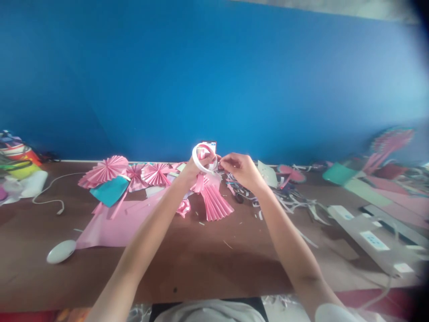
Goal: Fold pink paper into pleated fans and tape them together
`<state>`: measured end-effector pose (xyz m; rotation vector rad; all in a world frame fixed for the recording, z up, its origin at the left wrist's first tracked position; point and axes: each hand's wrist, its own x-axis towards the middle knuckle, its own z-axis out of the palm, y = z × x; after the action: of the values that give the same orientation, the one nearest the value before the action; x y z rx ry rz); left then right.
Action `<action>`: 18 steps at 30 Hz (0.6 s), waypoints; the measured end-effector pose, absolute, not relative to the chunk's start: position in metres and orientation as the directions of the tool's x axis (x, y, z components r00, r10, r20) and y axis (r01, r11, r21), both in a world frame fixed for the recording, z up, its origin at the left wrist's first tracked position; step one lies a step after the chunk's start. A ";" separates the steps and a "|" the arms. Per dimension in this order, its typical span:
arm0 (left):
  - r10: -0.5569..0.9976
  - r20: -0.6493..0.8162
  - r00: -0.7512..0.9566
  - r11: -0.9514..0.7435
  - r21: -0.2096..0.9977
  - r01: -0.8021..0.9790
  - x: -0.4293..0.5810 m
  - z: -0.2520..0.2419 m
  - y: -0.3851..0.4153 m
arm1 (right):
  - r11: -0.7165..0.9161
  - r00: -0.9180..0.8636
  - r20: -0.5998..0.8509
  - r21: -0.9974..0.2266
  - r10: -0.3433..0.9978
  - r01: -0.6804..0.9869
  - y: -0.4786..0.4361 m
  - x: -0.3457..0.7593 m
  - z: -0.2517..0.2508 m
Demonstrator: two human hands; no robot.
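My left hand [191, 172] is closed round a white roll of tape [195, 160], which stands on edge above the desk. Just right of the roll, the fingers of my right hand [238, 165] are pinched together; whatever lies between the fingertips is too small to make out. Directly below both hands hangs or lies a pleated pink paper fan [216, 203]; I cannot tell whether my left hand also holds its upper end. A crumpled pink paper piece [183, 207] lies to the left of it. Behind the roll a phone [211, 144] stands upright.
Pink paper rosettes [109, 169] and a teal paper piece [110, 190] lie left, near a pink sheet [110, 228] and a white computer mouse [61, 252]. Paper strips [295, 201] litter the right side, before a power-socket panel [373, 240]. A blue wall [214, 80] rises behind.
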<state>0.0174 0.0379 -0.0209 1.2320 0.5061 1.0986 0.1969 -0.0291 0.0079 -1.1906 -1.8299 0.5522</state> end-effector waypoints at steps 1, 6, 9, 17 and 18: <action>0.866 0.236 0.441 -0.049 0.918 -0.394 0.018 -0.021 0.036 | 0.451 -0.180 0.421 -0.741 0.889 0.497 -0.030 0.194 0.007; 0.868 0.245 0.431 -0.046 0.906 -0.421 0.023 -0.022 0.031 | 0.462 -0.161 0.444 -0.738 0.881 0.493 -0.029 0.194 0.004; 0.869 0.262 0.420 -0.047 0.889 -0.456 0.025 -0.023 0.033 | 0.479 -0.167 0.459 -0.738 0.872 0.475 -0.027 0.195 0.002; 0.868 0.253 0.428 -0.010 0.870 -0.494 0.029 -0.025 0.032 | 0.479 -0.151 0.467 -0.739 0.871 0.475 -0.028 0.191 0.002; 0.871 0.248 0.424 -0.011 0.872 -0.489 0.029 -0.024 0.032 | 0.477 -0.154 0.464 -0.738 0.872 0.477 -0.029 0.191 0.003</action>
<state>0.0288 0.0315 -0.0243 1.1307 0.4262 1.1285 0.1906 -0.0286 0.0027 -1.1424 -1.7951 0.5333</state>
